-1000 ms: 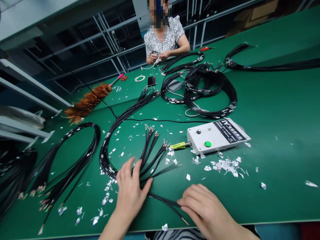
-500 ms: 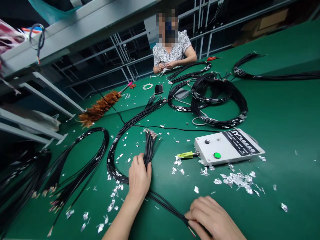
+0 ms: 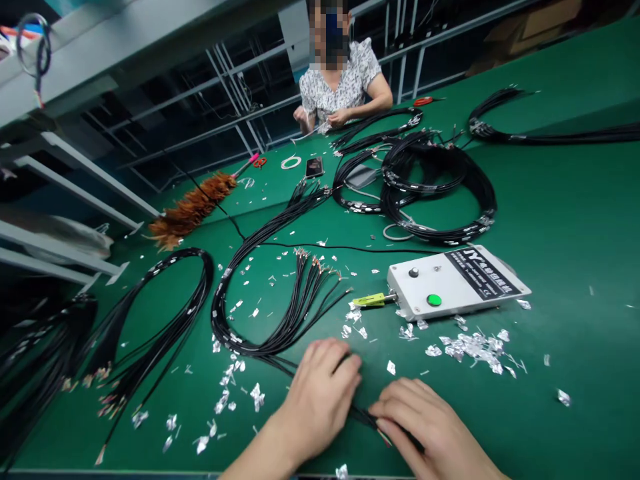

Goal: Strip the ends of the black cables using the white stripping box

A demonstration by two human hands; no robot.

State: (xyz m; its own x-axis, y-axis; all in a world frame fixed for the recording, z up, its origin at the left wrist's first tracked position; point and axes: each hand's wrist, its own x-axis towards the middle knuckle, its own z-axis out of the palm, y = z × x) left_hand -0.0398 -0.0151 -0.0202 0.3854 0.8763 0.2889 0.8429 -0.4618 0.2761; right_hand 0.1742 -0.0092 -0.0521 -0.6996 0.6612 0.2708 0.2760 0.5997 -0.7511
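A white control box [image 3: 457, 283] with a green button [image 3: 434, 300] lies on the green table [image 3: 575, 220], silvery scraps [image 3: 473, 347] strewn just beside it. Beyond it sit coils of black cable [image 3: 440, 193], a phone [image 3: 314, 167] and a feather duster [image 3: 193, 208]. A person [image 3: 343, 80] sits at the far edge, red scissors [image 3: 423, 101] nearby.

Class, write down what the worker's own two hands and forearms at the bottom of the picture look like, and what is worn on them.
The left hand and the right hand are bare: no gloves, rings or watch show. The left forearm is uncovered to the frame edge, with no sleeve or band; the right wrist shows none either.
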